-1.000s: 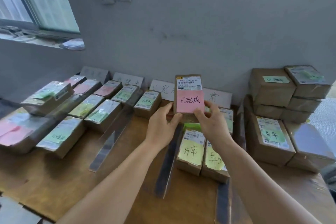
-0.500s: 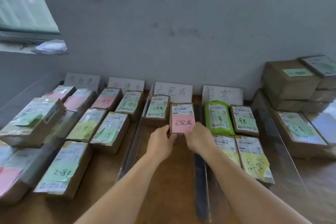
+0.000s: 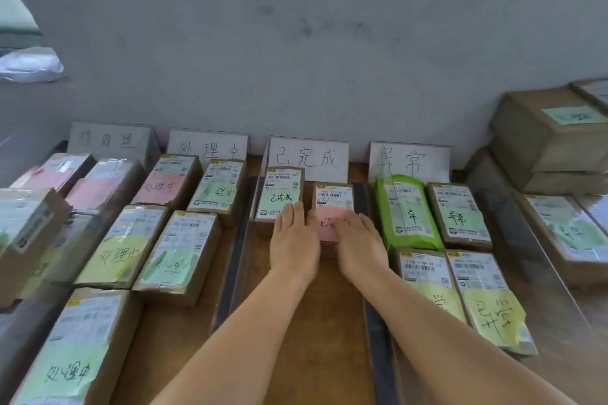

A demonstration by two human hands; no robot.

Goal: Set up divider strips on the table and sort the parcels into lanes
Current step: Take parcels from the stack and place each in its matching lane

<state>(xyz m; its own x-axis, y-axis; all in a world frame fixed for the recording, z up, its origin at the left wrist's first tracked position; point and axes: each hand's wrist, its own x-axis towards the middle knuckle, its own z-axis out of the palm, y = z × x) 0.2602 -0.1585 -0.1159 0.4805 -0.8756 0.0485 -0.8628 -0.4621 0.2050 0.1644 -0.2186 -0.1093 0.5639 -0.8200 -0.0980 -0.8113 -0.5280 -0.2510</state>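
Note:
A brown parcel with a pink note (image 3: 334, 200) lies flat on the wooden table (image 3: 306, 322) in the third lane, beside a parcel with a green note (image 3: 281, 194). My left hand (image 3: 293, 240) lies with straight fingers along the pink-note parcel's left edge. My right hand (image 3: 358, 240) rests flat on top of it and covers part of the note. Clear divider strips (image 3: 235, 260) (image 3: 378, 339) border this lane on both sides. A white lane sign (image 3: 309, 158) stands at the wall behind it.
Several parcels fill the two left lanes (image 3: 177, 250). The fourth lane holds a green bag parcel (image 3: 406, 214) and brown parcels (image 3: 457, 210). Another clear strip (image 3: 526, 256) runs right of them, with stacked boxes (image 3: 543, 141) beyond. A grey wall closes the back.
The pink-note parcel went from held upright in the air to lying flat in the third lane, then slid toward the sign. My hands now lie flatter on it.

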